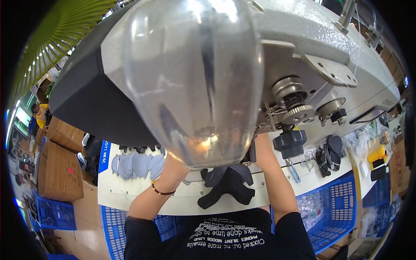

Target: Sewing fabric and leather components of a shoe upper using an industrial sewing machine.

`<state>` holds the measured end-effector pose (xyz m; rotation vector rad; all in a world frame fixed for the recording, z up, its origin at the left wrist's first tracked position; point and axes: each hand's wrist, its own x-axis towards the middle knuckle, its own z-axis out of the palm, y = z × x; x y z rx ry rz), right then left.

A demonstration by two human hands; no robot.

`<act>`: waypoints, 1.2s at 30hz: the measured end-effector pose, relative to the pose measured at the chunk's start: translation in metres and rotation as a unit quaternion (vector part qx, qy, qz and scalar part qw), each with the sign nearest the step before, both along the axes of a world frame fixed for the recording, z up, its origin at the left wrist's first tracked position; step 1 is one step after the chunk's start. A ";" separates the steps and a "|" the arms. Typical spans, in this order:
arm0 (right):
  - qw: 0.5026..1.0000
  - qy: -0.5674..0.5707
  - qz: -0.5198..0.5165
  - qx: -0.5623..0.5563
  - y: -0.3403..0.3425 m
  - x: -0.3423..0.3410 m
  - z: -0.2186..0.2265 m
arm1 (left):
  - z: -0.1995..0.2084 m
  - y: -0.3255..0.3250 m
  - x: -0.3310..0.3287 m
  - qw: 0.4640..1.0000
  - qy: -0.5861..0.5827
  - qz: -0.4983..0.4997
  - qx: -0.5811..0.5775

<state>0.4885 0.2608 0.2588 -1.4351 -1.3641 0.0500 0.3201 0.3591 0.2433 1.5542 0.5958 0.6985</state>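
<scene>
Blue basket [345, 201] (plastic [311, 212] inside) right of black piece [227, 191]

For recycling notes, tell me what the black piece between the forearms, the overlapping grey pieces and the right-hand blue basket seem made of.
Black piece: probably padded fabric; matte, thick, softly curved.
Grey pieces: perhaps fabric or foam; matte, thin-looking.
Blue basket: likely moulded plastic; smooth, with regular openings.

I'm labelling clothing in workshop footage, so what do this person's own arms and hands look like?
Black sleeves reach about to the elbows, leaving the forearms bare. A bracelet of small dark beads with a few yellowish ones circles the left wrist; no band shows on the right forearm. Most of the left hand and right hand is hidden.
</scene>
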 end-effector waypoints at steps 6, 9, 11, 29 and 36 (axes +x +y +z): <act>0.996 0.036 0.040 -0.067 -0.007 -0.001 0.004 | 0.010 -0.003 0.000 0.999 -0.026 -0.007 -0.047; 0.997 -0.012 0.040 -0.059 -0.014 -0.012 0.003 | 0.006 0.002 -0.001 0.995 -0.015 -0.026 -0.096; 0.996 -0.025 0.064 -0.062 -0.016 -0.018 0.002 | 0.008 0.002 -0.002 0.993 0.007 -0.028 -0.113; 0.890 -0.445 0.055 0.083 -0.031 -0.037 0.007 | 0.004 -0.025 -0.022 0.974 0.012 -0.081 -0.213; 0.861 -0.499 0.068 0.063 -0.025 -0.039 0.008 | 0.002 -0.021 -0.021 0.971 0.000 -0.100 -0.215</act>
